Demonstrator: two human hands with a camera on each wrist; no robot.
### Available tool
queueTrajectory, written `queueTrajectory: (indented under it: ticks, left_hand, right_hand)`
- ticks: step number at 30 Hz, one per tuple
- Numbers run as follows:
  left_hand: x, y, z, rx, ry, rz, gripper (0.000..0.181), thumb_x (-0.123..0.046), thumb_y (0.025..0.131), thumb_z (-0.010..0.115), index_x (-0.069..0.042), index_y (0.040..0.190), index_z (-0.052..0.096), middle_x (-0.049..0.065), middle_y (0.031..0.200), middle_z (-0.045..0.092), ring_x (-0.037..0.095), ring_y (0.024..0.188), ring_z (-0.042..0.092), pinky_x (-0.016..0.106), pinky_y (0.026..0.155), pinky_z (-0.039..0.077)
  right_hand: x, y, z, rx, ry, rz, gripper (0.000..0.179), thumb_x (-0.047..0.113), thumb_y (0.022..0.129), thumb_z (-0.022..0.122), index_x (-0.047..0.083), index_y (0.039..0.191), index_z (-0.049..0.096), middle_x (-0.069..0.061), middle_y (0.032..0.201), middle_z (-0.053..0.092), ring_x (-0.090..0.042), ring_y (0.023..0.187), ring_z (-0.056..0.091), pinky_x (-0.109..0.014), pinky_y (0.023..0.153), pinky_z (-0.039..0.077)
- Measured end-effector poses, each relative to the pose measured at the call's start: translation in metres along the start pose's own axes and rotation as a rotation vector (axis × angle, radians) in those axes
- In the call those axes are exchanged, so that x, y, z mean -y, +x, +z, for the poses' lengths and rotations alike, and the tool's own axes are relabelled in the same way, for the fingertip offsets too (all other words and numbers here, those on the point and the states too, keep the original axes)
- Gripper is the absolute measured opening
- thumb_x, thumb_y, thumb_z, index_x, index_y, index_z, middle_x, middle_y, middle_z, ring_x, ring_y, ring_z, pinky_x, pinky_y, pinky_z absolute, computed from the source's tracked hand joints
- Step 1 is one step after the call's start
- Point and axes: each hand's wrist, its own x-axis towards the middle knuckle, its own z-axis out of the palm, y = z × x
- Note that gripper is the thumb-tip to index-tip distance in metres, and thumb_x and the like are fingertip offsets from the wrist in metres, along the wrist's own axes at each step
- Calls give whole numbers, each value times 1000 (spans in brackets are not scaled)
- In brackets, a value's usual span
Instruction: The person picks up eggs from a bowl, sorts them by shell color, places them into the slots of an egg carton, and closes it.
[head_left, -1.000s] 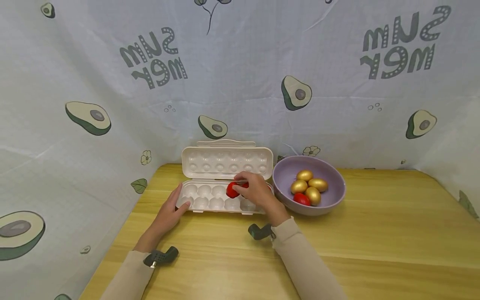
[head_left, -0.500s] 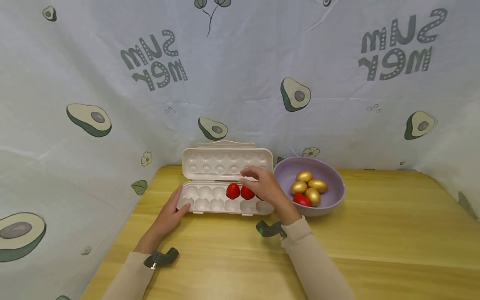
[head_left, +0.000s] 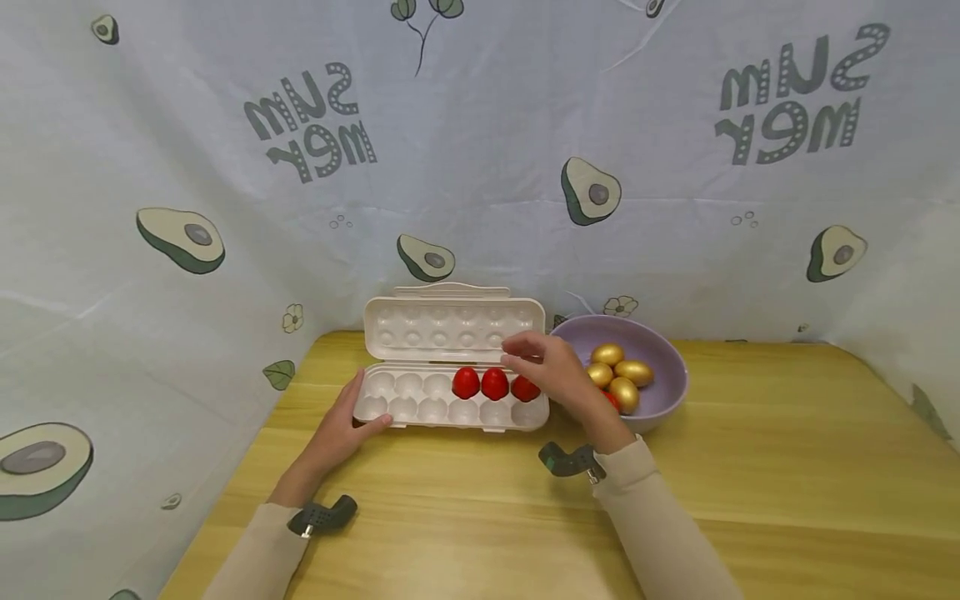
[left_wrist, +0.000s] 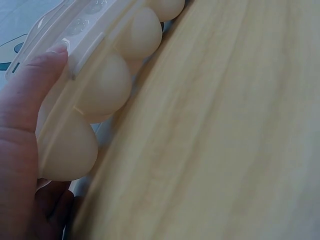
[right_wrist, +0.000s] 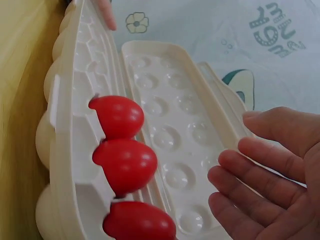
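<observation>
A cream plastic egg carton lies with its lid raised at the back. Three red eggs stand side by side in the back row's right end: a left one, a middle one and a right one. My left hand grips the carton's left end, its thumb over the front rim. My right hand is held above the carton's right end with fingers relaxed and nothing in them. In the right wrist view its fingers are beside the eggs, apart from them.
A purple bowl stands right of the carton. It holds several gold eggs and a red egg, partly hidden by my right hand. A patterned curtain hangs behind the wooden table.
My right hand has let go of the left red egg in the carton and moved right, towards the bowl. The left hand keeps its place; its thumb has shifted slightly along the rim.
</observation>
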Motion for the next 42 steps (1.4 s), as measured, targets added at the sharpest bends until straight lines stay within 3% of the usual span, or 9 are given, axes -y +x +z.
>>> queueTrajectory:
  ticks: [8,16,21,30,35,42]
  left_hand:
    - [2,1,0,1,-8,3,101,-46,85,70,-8,156,8,17,160,11,42,143,15,62,111,17]
    - [1,2,-1,-1,-10,8,101,-46,85,70,-8,156,9,18,159,12,42,143,16,61,111,17]
    - [1,3,-1,4,-10,4,101,-46,85,70,-8,156,8,17,160,12,42,143,15,61,112,17]
    - [0,2,-2,8,-21,-5,101,-47,85,69,-9,156,8,16,160,11,41,144,14,61,112,16]
    - [0,2,-2,10,-24,-5,101,-47,86,69,-9,156,8,16,160,11,41,144,14,61,112,16]
    - [-1,1,-2,14,-18,-7,101,-47,86,69,-9,156,8,16,160,10,41,144,14,61,112,16]
  right_hand:
    - [0,-13,-19,10,-21,89,37,36,91,67,11,119,65,-2,114,66,-19,107,62,-39,97,48]
    - [-11,-17,-35,-19,-91,4,34,21,91,69,-1,117,66,-14,114,67,-26,104,65,-40,91,52]
    - [-13,-20,-44,-37,-135,0,31,17,90,70,0,115,67,-12,110,69,-26,100,67,-39,87,54]
    - [-15,-27,-62,-24,-187,61,35,29,90,69,7,117,68,-6,111,69,-23,98,65,-29,80,55]
    - [-16,-30,-71,-42,-220,63,35,29,91,69,5,116,68,-8,112,69,-24,99,65,-28,84,54]
    - [-18,-36,-85,-39,-221,53,38,29,91,68,1,116,68,-12,113,68,-28,100,65,-16,81,51]
